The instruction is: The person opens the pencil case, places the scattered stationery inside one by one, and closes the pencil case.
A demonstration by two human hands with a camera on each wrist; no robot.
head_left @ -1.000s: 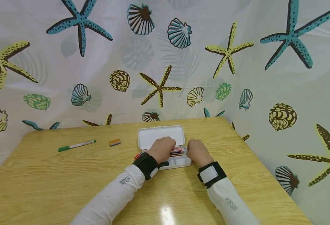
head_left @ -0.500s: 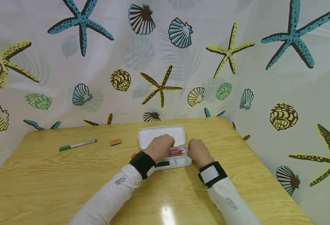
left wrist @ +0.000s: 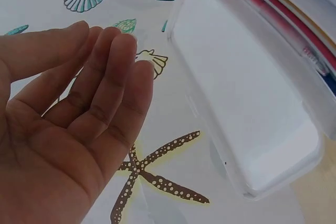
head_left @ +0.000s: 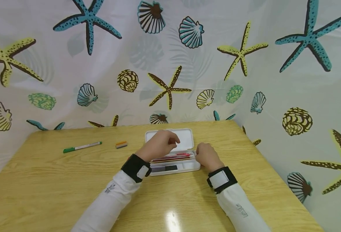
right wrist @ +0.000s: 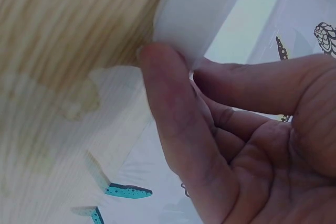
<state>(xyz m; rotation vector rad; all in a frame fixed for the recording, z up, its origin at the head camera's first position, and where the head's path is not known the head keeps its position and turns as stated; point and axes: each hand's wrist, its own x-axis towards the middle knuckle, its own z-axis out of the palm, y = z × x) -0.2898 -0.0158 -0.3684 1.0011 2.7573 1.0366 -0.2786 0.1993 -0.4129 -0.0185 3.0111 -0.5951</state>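
Observation:
A white pencil case (head_left: 190, 166) lies on the table, its lid (head_left: 186, 137) folded back flat behind it. Red and brown pens and pencils (head_left: 176, 157) fill the rear part, and a dark strip (head_left: 171, 168) sits in the front part. My left hand (head_left: 160, 145) hovers above the case and lid. In the left wrist view its fingers are relaxed, with nothing between them and the thumb. At the case's right end, my right hand (head_left: 208, 158) pinches the case wall (right wrist: 197, 14) between thumb and forefinger.
To the left on the wooden table (head_left: 71, 183) lie a green-capped marker (head_left: 83, 147) and a small orange and grey block (head_left: 121, 144). A cloth (head_left: 147, 106) printed with starfish and shells hangs behind the table and along its right side.
My left hand has lifted out of the case and moved back and left, its fingers loosening. More of the pencils now shows. The right hand stays at the case's right end.

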